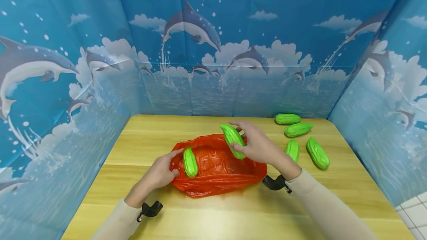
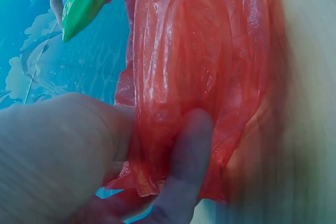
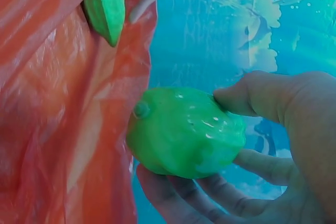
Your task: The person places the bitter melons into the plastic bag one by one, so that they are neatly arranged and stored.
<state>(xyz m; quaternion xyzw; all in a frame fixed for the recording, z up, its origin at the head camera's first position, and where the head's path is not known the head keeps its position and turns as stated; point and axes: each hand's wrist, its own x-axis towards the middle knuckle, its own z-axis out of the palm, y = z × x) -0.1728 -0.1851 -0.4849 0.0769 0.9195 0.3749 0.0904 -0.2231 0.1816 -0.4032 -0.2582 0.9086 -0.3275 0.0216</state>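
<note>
A red plastic bag [image 1: 213, 162] lies spread wide on the table, its mouth facing up. One bright green bitter gourd [image 1: 190, 162], ridged and pointed at one end, sits inside at the left. My left hand [image 1: 161, 171] grips the bag's left end; in the left wrist view the thumb [image 2: 190, 153] presses the film from outside, with fingers partly hidden behind. Over the right part of the bag, my right hand [image 1: 255, 143] holds a second bitter gourd [image 1: 232, 140] between thumb and fingers. The right wrist view shows this gourd [image 3: 184, 132] end-on beside the bag's rim.
Several more green gourds lie at the table's right, among them one by the back edge [image 1: 287, 119] and one farthest right [image 1: 317, 153]. A blue dolphin-print curtain [image 1: 213, 95] surrounds the wooden table [image 1: 213, 217] at back and sides.
</note>
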